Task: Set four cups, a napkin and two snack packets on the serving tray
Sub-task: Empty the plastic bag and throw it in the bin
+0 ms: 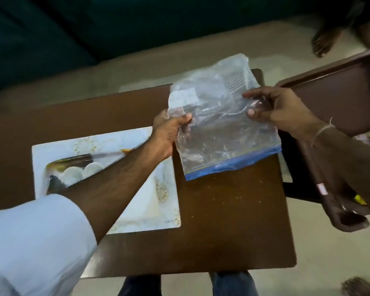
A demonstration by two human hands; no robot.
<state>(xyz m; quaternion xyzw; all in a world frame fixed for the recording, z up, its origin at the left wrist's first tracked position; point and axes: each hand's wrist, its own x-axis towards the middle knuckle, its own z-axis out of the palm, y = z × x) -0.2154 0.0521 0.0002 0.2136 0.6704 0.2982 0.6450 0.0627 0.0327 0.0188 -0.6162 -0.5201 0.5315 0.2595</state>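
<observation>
Left hand (175, 124) and right hand (271, 110): each pinching an edge of a clear zip bag (222, 124) held above the brown table (222, 221), white tray (154, 206) lying below-left; best kept taut and level, zip end steadied, while contents are reached.

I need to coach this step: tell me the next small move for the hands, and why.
Probably set the clear zip bag aside on the table. Both the left hand and right hand are pinching it, so neither is free, and the brown tray at the right looks bare.
</observation>
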